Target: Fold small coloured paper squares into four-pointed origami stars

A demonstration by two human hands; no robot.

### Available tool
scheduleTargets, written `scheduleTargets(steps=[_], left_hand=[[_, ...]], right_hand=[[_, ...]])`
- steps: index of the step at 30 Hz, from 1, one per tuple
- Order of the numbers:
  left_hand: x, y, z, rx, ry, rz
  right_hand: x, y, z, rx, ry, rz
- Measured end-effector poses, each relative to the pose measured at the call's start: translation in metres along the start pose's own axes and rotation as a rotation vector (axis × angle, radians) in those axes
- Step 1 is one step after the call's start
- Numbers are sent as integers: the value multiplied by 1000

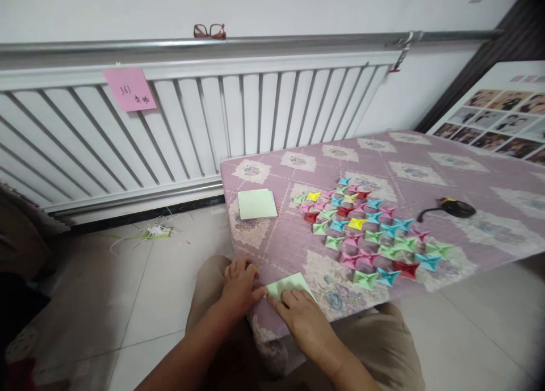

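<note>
A pale green sheet of paper [298,280] lies at the near left corner of the table, partly covered by my right hand [303,318]. The fingers of that hand are bent close together and hold the sheet down, with the index finger reaching to its left corner. My left hand [240,283] rests at the table's left edge, its fingers loosely curled and its thumb stretched out to that same corner of the sheet. Whether the sheet is folded underneath my fingers is hidden. Beyond it sits a stack of square paper [256,204], pale green on top with red showing at the side.
Rows of folded paper pieces [356,224] in several colours spread over the patterned tablecloth [276,240]. A black object with a strap [457,208] lies to the right. Behind the table are a white radiator [255,113] and a photo board [502,110]. A cabled power strip [159,232] lies on the floor.
</note>
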State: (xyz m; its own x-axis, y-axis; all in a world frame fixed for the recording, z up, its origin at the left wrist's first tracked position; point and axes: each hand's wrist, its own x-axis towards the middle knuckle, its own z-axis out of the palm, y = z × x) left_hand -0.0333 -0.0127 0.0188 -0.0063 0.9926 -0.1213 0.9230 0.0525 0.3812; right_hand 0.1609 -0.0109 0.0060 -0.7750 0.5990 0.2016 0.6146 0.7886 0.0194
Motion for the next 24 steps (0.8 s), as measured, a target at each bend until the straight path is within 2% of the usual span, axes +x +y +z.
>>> scheduleTargets(steps=[4, 8, 18, 24], left_hand=[[0, -5, 5, -107, -30, 9], [1, -11, 1, -147, -65, 56], [1, -14, -8, -104, -104, 81], [1, -16, -13, -67, -121, 114]], right_hand=[[8, -2, -6, -12, -27, -16], [7, -1, -6, 10, -8, -14], [-34, 1, 11, 121, 113, 31], [-46, -1, 13, 168, 198, 70]])
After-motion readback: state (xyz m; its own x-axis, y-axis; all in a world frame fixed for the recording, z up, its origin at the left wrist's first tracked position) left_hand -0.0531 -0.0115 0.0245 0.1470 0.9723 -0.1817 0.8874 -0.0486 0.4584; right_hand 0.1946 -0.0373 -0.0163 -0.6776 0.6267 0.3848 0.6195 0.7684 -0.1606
